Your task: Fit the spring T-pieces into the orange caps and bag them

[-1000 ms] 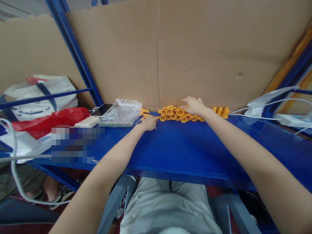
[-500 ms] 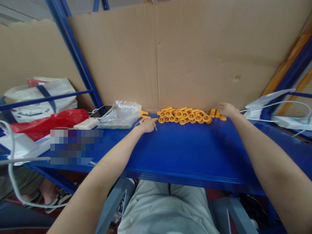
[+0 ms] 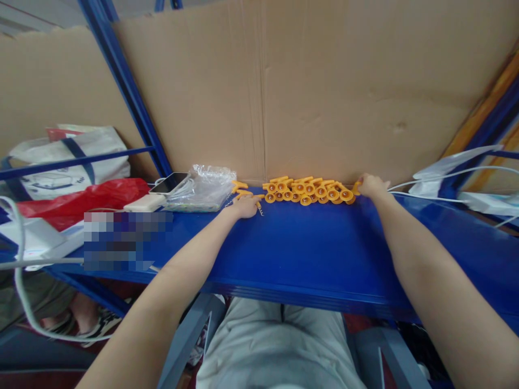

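Orange plastic parts [image 3: 308, 192], packed in a row on the blue shelf [image 3: 324, 243] against the cardboard wall [image 3: 324, 97], between the two hands. Right hand [image 3: 371, 185] touching the row's right end, fingers curled over a few pieces; a firm grip not discernible. Left hand [image 3: 245, 206] just left of the row, fingers closed on a small metal spring [image 3: 259, 207]. Further left of that hand: clear plastic bag [image 3: 203, 186], phone [image 3: 170, 182], red bag [image 3: 77, 200].
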Available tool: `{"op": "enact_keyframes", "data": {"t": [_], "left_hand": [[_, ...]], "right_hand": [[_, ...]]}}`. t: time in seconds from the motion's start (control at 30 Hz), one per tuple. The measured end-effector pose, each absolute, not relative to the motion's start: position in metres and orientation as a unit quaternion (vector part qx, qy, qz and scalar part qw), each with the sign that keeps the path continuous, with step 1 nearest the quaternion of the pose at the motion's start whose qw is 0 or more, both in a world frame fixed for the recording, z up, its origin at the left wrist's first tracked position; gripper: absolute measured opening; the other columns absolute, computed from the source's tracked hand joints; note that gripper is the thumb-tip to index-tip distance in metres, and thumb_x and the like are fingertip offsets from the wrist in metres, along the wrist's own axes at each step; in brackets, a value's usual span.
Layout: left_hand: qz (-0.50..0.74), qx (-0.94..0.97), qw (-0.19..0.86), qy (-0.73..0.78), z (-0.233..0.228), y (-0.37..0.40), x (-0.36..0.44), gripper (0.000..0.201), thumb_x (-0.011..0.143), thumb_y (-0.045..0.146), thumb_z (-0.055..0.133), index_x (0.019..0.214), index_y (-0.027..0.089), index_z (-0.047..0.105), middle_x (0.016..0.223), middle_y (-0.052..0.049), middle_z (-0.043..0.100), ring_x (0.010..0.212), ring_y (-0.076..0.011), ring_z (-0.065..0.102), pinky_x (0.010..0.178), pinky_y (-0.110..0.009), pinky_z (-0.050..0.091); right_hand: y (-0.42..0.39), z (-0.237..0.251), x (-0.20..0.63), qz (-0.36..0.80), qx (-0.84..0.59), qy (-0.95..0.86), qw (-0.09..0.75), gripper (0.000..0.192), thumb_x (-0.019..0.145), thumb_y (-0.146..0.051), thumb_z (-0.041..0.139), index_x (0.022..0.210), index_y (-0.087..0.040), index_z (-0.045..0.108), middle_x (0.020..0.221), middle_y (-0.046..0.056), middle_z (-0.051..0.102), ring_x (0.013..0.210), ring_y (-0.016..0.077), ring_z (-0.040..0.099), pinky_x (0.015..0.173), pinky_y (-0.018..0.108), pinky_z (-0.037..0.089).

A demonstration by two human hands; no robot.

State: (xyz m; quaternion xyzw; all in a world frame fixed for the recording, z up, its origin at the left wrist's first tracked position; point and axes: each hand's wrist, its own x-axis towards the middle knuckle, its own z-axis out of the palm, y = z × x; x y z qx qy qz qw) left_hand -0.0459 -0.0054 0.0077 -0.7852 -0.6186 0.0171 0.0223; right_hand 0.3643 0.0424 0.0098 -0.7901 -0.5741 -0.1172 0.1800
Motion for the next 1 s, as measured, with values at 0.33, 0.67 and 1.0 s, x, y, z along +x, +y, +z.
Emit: {"op": "enact_keyframes", "data": {"t": [0.33,0.67,1.0], "left_hand": [[0.020,-0.795,0.032,-0.606,0.004,-0.001,-0.050,0.053,0.097,0.026,0.035,0.147,0.029,0.053,0.152,-0.011,0.052,0.142,-0.0310,0.047,0.115,-0.052,0.041],[0.016,-0.801,0.040,-0.597,-0.003,0.008,-0.053,0.054,0.096,0.025,0.038,0.148,0.029,0.053,0.150,-0.011,0.054,0.141,-0.0300,0.048,0.117,-0.048,0.039],[-0.002,-0.811,0.033,-0.584,-0.008,0.017,-0.059,0.055,0.093,0.031,0.043,0.147,0.032,0.052,0.149,-0.008,0.055,0.141,-0.0306,0.048,0.116,-0.048,0.038]], "right_hand": [[0.033,0.021,0.353,-0.102,-0.817,-0.555,0.120,0.027,0.090,-0.022,0.056,0.114,-0.013,0.066,0.113,0.021,0.071,0.109,0.0324,0.066,0.098,0.055,0.040],[0.011,0.054,0.349,-0.047,-0.833,-0.549,0.038,0.041,0.089,-0.019,0.065,0.125,0.000,0.067,0.121,0.035,0.066,0.118,0.0356,0.062,0.093,0.048,0.042],[0.008,0.044,0.361,-0.067,-0.817,-0.572,0.040,0.034,0.079,-0.019,0.076,0.112,-0.009,0.076,0.108,0.026,0.074,0.103,0.0327,0.071,0.080,0.040,0.054]]}}
